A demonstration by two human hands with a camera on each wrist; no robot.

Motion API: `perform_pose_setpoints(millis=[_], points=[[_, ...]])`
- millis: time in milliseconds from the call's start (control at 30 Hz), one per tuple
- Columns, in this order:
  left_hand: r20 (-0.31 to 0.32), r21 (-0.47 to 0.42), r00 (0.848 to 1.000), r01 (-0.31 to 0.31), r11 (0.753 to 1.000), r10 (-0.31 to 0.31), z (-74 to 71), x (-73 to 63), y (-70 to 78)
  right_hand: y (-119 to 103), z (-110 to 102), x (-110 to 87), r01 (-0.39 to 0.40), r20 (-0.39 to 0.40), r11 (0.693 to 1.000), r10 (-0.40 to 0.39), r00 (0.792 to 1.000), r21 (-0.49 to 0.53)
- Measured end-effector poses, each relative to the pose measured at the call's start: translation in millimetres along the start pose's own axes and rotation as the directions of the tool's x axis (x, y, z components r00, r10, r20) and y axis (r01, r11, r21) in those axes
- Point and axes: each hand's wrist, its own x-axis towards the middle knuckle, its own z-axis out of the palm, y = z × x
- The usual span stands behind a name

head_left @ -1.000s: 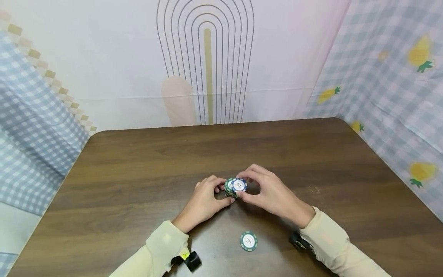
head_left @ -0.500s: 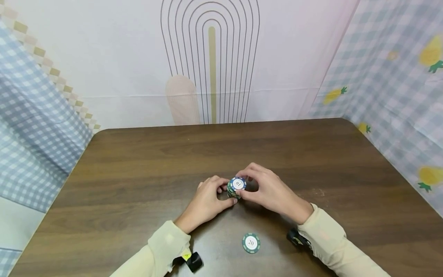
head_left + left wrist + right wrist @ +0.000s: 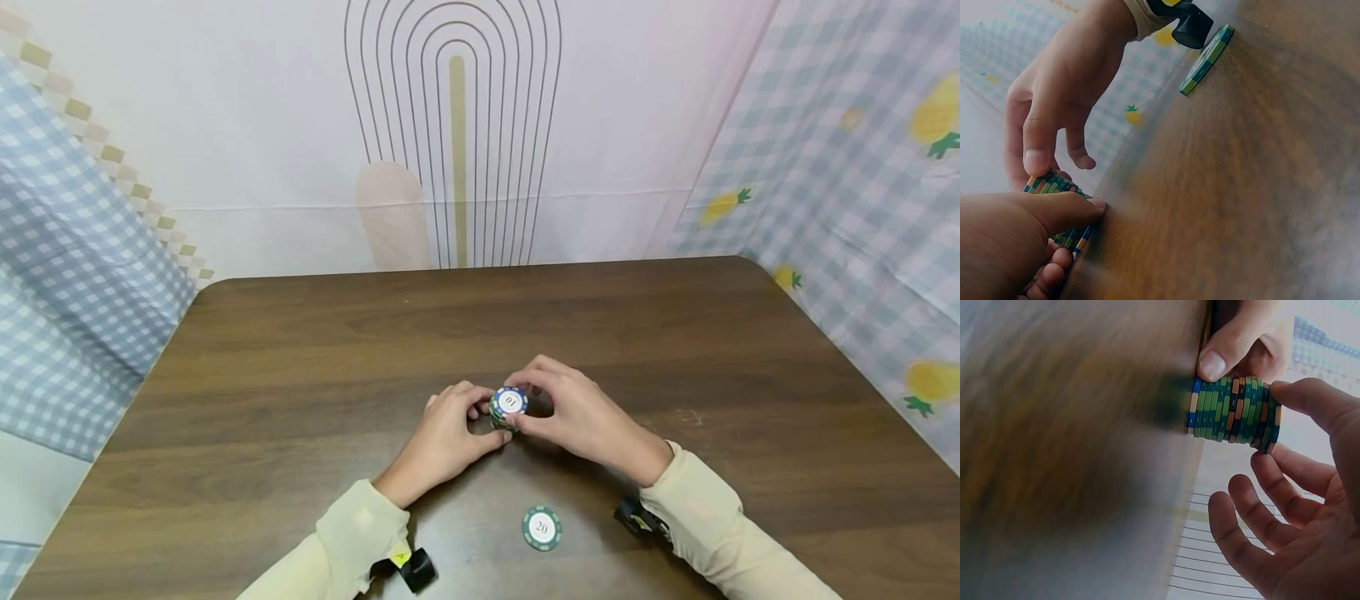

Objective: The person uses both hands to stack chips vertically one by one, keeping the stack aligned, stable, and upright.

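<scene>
A tall stack of poker chips (image 3: 1225,412), mostly green-edged, stands on the table near the middle. My left hand (image 3: 446,437) grips it low from the left, with thumb and fingers around its sides. On top lies a blue-and-white poker chip (image 3: 511,401) marked 10. My right hand (image 3: 581,412) pinches that chip by its edge between thumb and index finger, while the other fingers hang loose in the right wrist view. The chip sits nearly in line with the stack under it. My left fingers partly hide the lower chips.
A single green poker chip (image 3: 542,528) marked 20 lies flat on the brown wooden table (image 3: 300,358), nearer to me than the stack. Patterned cloths (image 3: 262,125) hang behind the table and along both sides.
The blue chip in my right hand has shifted left, from overhanging the stack's right side to lying over it. My left hand keeps its grip on the stack. The head view has shifted slightly.
</scene>
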Motion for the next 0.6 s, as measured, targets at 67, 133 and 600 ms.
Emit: perform_pose_setpoints(millis=[67, 133, 600], points=[[-0.001, 0.005, 1.000, -0.002, 1.000, 0.002, -0.9, -0.5, -0.3, -0.4, 1.1, 0.6, 0.003, 0.000, 1.000, -0.003, 1.000, 0.002], [-0.001, 0.011, 1.000, -0.004, 1.000, 0.004, -2.1, -0.9, -0.5, -1.1, 2.0, 1.1, 0.009, -0.001, 1.000, -0.009, 1.000, 0.004], [0.005, 0.005, 1.000, -0.003, 1.000, 0.003, -1.9, -0.8, 0.3, 3.8, 2.4, 1.7, 0.014, 0.037, 0.999, -0.015, 0.999, 0.032]])
